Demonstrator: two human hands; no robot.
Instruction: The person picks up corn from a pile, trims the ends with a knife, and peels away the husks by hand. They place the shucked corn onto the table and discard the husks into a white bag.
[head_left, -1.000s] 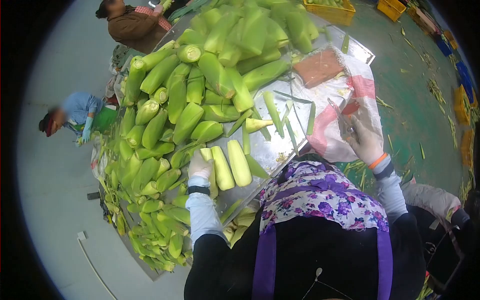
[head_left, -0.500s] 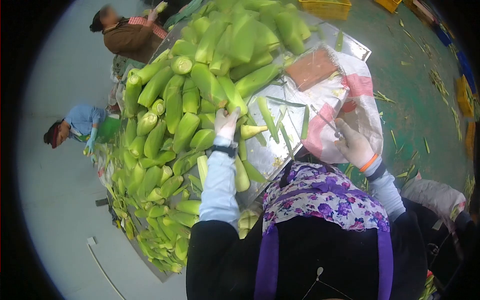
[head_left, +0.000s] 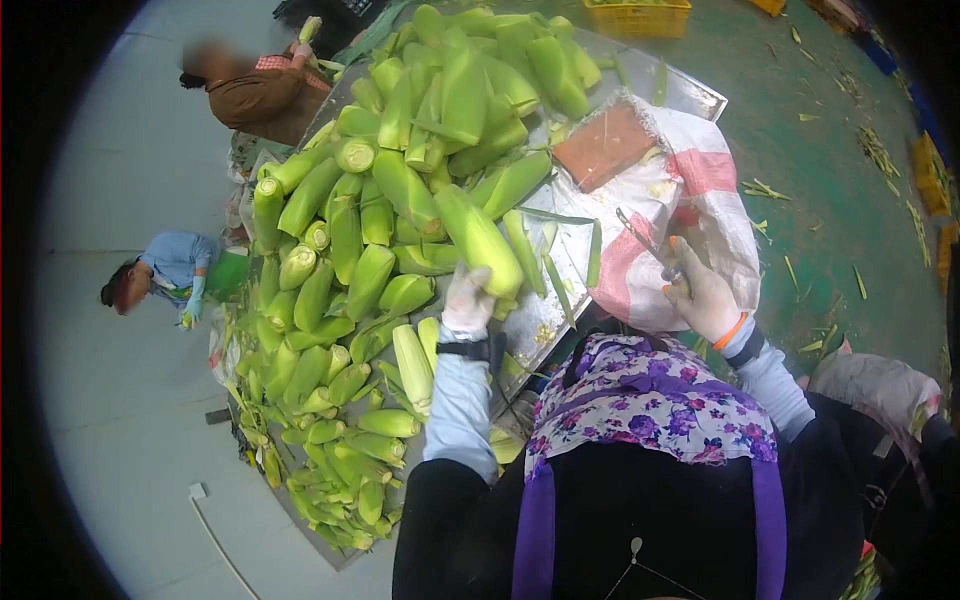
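Gloved, my left hand (head_left: pixel 468 302) grips the lower end of a green corn ear (head_left: pixel 482 240) still in its husk, held over the near edge of the pile. My right hand (head_left: pixel 706 298), gloved too with an orange band at the wrist, is closed around a knife (head_left: pixel 638 231) whose thin blade points up and left. Beneath that blade lies a white and pink woven sack (head_left: pixel 712 180). Many husked corn ears (head_left: pixel 318 290) are heaped to the left and beyond my left hand. A paler, partly stripped corn ear (head_left: pixel 412 366) rests beside my left forearm.
A reddish-brown block (head_left: pixel 606 146) sits on the sack at the metal table's (head_left: pixel 690 92) edge. Cut husk strips (head_left: pixel 560 285) lie nearby. Two people (head_left: pixel 262 98) work across the pile. Yellow crates (head_left: pixel 640 18) and husk scraps are on the green floor (head_left: pixel 820 200).
My left hand has lifted the corn ear from the pile and drawn it nearer and slightly right. My right hand with the knife has barely moved.
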